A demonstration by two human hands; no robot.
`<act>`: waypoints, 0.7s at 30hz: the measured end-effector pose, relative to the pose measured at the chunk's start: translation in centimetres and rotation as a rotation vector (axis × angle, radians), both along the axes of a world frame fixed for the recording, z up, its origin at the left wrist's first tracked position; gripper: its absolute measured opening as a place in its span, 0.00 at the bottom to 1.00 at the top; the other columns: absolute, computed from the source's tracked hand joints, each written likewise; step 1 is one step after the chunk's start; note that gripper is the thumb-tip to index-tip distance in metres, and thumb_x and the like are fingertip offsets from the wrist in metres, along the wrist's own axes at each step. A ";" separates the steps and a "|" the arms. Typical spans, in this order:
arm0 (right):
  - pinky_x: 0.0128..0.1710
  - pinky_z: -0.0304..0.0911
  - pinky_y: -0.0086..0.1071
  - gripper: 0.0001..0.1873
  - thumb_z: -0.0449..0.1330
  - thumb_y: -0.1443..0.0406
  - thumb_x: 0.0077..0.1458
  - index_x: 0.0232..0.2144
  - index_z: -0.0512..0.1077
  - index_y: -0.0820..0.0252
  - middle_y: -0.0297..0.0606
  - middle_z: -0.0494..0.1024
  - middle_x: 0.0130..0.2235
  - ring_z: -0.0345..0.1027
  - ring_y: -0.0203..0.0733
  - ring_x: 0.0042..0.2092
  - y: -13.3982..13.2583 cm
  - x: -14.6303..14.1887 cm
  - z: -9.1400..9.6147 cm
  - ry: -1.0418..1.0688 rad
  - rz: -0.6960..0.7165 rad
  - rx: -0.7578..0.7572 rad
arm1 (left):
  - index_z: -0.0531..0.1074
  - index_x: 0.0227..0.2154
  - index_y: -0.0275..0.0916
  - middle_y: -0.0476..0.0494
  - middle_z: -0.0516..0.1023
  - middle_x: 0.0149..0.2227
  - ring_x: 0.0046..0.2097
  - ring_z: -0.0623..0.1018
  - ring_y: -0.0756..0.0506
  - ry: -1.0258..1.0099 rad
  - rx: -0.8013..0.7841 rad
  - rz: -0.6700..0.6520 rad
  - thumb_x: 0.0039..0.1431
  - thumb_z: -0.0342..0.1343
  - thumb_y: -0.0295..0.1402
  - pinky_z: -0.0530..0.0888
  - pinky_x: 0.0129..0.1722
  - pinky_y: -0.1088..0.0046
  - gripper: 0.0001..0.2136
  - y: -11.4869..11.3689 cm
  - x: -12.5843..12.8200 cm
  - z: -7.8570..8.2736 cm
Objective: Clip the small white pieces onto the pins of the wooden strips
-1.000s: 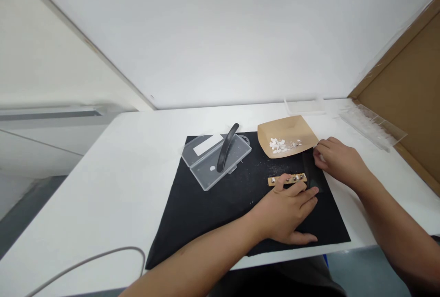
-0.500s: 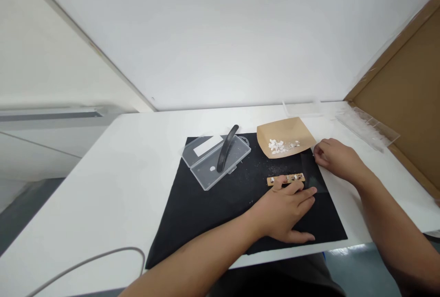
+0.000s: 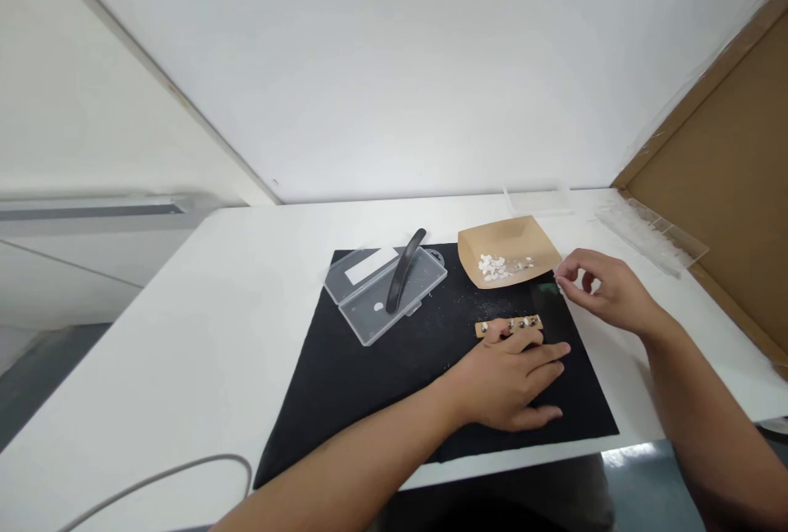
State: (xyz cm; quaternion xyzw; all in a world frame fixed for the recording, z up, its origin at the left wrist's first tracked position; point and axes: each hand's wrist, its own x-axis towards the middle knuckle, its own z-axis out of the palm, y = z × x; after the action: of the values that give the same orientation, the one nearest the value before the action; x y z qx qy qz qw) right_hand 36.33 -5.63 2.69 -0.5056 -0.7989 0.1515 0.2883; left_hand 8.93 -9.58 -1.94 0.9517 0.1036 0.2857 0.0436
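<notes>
My left hand (image 3: 508, 384) lies palm down on the black mat (image 3: 369, 401), fingers spread, with fingertips touching a narrow tan strip (image 3: 515, 325). Several small shiny round pieces and white bits sit along that strip, part of which the fingers cover. At the mat's right edge, my right hand (image 3: 594, 282) is closed in a pinch. Whatever is between its fingertips is too small to make out. A dark, glossy see-through sheet (image 3: 547, 299) lies just below those fingertips. Close by stands a tan paper tray (image 3: 510, 236) holding small white pieces (image 3: 492, 268).
An open clear plastic case (image 3: 369, 323) rests on the mat's left part, with a curved black handle-like piece (image 3: 403, 273) across it. A clear divided box (image 3: 652, 232) stands at the back right beside a cardboard panel (image 3: 726, 146). A grey cable (image 3: 166, 474) runs along the front left.
My right hand has lifted slightly, its pinching fingertips shifting a little and opening a gap behind them. The left hand keeps its place on the strip. The view has moved slightly.
</notes>
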 end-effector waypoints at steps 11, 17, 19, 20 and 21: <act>0.30 0.65 0.32 0.03 0.67 0.67 0.63 0.37 0.76 0.54 0.34 0.75 0.34 0.68 0.36 0.32 -2.8 -6.4 0.0 0.350 0.242 0.011 | 0.75 0.47 0.40 0.43 0.82 0.39 0.42 0.80 0.45 -0.644 -0.223 0.304 0.66 0.65 0.28 0.75 0.42 0.65 0.09 0.8 -0.2 1.8; 0.30 0.64 0.32 0.02 0.67 0.67 0.63 0.37 0.76 0.55 0.33 0.75 0.33 0.68 0.36 0.31 -2.7 -6.7 -0.2 0.402 0.254 -0.042 | 0.76 0.45 0.39 0.44 0.82 0.38 0.40 0.80 0.46 -0.689 -0.220 0.273 0.63 0.67 0.26 0.78 0.42 0.67 0.10 1.1 -0.2 1.8; 0.30 0.64 0.31 0.02 0.67 0.66 0.64 0.37 0.77 0.55 0.33 0.75 0.33 0.68 0.35 0.31 -2.7 -6.7 -0.2 0.419 0.253 -0.056 | 0.76 0.45 0.39 0.44 0.82 0.38 0.40 0.80 0.46 -0.688 -0.237 0.269 0.64 0.67 0.25 0.78 0.42 0.67 0.09 1.2 -0.3 1.8; 0.30 0.64 0.31 0.02 0.67 0.66 0.64 0.37 0.77 0.55 0.33 0.75 0.33 0.68 0.35 0.31 -2.7 -6.7 -0.2 0.423 0.250 -0.061 | 0.76 0.44 0.39 0.44 0.82 0.38 0.40 0.80 0.46 -0.687 -0.245 0.271 0.64 0.67 0.25 0.78 0.42 0.67 0.09 1.2 -0.3 1.8; 0.30 0.64 0.31 0.02 0.67 0.65 0.64 0.37 0.77 0.55 0.33 0.74 0.33 0.68 0.35 0.31 -2.7 -6.7 -0.2 0.425 0.246 -0.064 | 0.77 0.44 0.40 0.44 0.82 0.38 0.41 0.80 0.46 -0.687 -0.253 0.275 0.64 0.67 0.25 0.78 0.43 0.67 0.08 1.2 -0.3 1.7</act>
State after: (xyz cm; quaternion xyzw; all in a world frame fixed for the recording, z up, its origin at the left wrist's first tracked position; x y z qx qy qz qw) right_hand 29.66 -8.33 2.46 -0.3702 -0.7707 0.3138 0.4130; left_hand 8.60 -8.39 -0.22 0.7649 0.2441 0.5759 0.1541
